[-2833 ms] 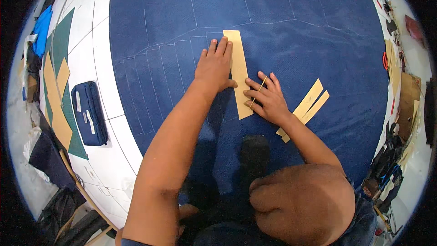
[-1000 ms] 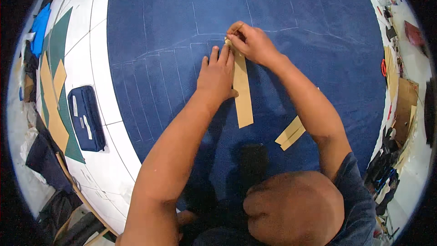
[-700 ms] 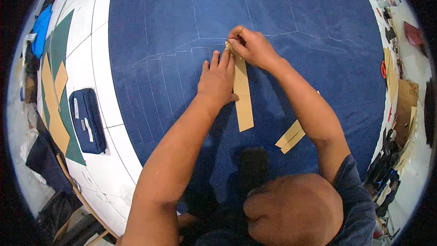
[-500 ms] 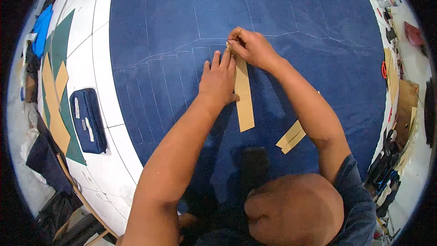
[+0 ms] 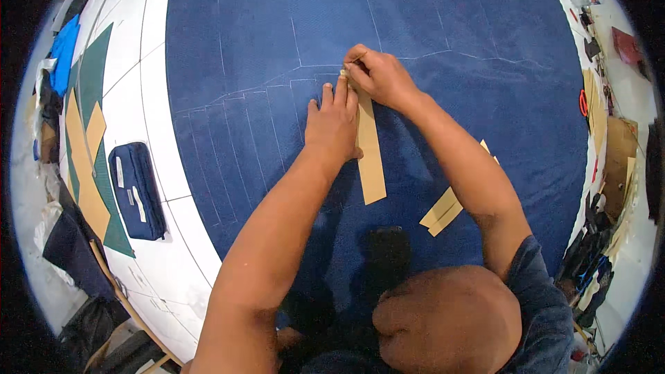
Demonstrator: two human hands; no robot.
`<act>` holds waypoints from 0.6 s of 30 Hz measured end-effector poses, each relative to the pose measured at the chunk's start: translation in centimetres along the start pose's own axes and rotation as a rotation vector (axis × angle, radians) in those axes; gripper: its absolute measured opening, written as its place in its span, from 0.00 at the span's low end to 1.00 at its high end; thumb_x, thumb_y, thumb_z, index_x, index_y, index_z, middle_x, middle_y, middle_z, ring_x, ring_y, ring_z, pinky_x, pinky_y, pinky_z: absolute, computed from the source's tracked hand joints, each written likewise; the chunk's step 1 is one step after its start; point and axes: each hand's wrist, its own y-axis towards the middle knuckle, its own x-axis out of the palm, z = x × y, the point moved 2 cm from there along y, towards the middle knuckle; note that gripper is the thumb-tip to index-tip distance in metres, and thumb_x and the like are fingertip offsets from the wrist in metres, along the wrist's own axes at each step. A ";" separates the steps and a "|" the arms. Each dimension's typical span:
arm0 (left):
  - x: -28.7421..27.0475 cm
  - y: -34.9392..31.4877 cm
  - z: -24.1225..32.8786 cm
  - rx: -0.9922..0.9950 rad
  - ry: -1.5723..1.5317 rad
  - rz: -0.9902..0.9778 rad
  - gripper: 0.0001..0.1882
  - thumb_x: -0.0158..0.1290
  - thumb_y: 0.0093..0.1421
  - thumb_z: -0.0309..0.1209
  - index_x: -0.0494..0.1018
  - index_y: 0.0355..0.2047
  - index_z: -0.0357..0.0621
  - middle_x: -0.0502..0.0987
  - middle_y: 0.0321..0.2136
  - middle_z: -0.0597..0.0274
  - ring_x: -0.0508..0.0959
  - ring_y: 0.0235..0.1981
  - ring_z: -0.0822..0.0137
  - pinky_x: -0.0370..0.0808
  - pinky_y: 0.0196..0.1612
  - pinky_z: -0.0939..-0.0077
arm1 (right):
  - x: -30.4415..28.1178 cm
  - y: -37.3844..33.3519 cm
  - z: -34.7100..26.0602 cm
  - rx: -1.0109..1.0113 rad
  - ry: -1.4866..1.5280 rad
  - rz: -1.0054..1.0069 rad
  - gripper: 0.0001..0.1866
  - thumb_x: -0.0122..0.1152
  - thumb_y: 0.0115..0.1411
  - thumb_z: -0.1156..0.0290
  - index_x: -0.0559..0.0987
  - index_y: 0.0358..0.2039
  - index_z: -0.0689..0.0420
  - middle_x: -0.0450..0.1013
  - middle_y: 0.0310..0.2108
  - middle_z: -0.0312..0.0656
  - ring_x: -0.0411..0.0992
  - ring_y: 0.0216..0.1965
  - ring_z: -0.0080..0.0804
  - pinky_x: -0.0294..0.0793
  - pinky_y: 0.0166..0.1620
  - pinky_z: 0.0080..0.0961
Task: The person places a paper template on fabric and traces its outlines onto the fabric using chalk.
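Observation:
Navy-blue fabric is spread out before me, marked with thin white lines that form a row of steps and long strips. My left hand lies flat on it with fingers spread, pressing the left edge and far end of a tan card strip. At that far end, my right hand is closed in a pinch beside the left fingertips. A small pale piece, apparently chalk, shows at its fingertips; most of it is hidden.
More tan card strips lie beneath my right forearm. On the white tiles to the left are a navy zipped case and a green mat with tan card pieces. Orange-handled scissors and cardboard line the right side.
Both hands stay at the strip's far end, the right one still pinching. The whole view has shifted slightly, and the fabric and case sit a little lower in it.

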 end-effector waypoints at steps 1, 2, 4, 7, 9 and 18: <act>-0.1 0.0 0.0 -0.007 0.011 -0.002 0.72 0.77 0.32 0.54 0.49 0.70 0.37 0.51 0.71 0.48 0.57 0.70 0.46 0.68 0.65 0.49 | 0.0 -0.1 0.0 0.000 0.000 0.002 0.08 0.58 0.66 0.65 0.77 0.40 0.56 0.80 0.30 0.48 0.80 0.33 0.49 0.77 0.36 0.39; -0.1 0.1 0.0 -0.006 0.012 -0.002 0.72 0.77 0.32 0.54 0.49 0.70 0.37 0.51 0.71 0.48 0.57 0.70 0.46 0.68 0.65 0.49 | 0.0 -0.2 0.1 0.055 0.021 0.001 0.08 0.58 0.66 0.65 0.77 0.40 0.56 0.80 0.31 0.48 0.80 0.33 0.49 0.77 0.36 0.39; 0.0 0.2 0.1 -0.005 0.016 -0.011 0.71 0.77 0.33 0.53 0.49 0.70 0.37 0.51 0.71 0.48 0.57 0.70 0.46 0.68 0.65 0.49 | 0.1 -0.3 0.3 0.110 0.042 0.002 0.08 0.58 0.66 0.65 0.77 0.40 0.56 0.80 0.31 0.48 0.80 0.33 0.49 0.77 0.36 0.39; -0.3 0.2 0.3 -0.008 0.002 0.000 0.71 0.77 0.33 0.53 0.49 0.70 0.37 0.52 0.71 0.48 0.58 0.70 0.46 0.68 0.65 0.49 | 0.0 -0.5 0.3 0.015 0.017 0.015 0.08 0.58 0.66 0.66 0.76 0.40 0.56 0.79 0.32 0.49 0.79 0.33 0.49 0.77 0.36 0.39; -0.3 0.1 0.0 0.000 -0.005 0.007 0.71 0.77 0.32 0.52 0.49 0.70 0.38 0.53 0.70 0.47 0.58 0.70 0.46 0.68 0.65 0.49 | 0.1 -0.4 0.2 -0.055 -0.032 0.022 0.07 0.59 0.65 0.67 0.76 0.40 0.56 0.79 0.32 0.50 0.79 0.34 0.51 0.77 0.36 0.40; -0.4 0.4 0.5 -0.007 0.027 0.006 0.71 0.78 0.30 0.51 0.49 0.71 0.42 0.54 0.69 0.47 0.59 0.69 0.45 0.70 0.63 0.49 | -0.9 -1.8 0.7 -0.002 -0.101 0.031 0.08 0.58 0.65 0.65 0.76 0.40 0.56 0.78 0.33 0.51 0.78 0.36 0.54 0.76 0.38 0.43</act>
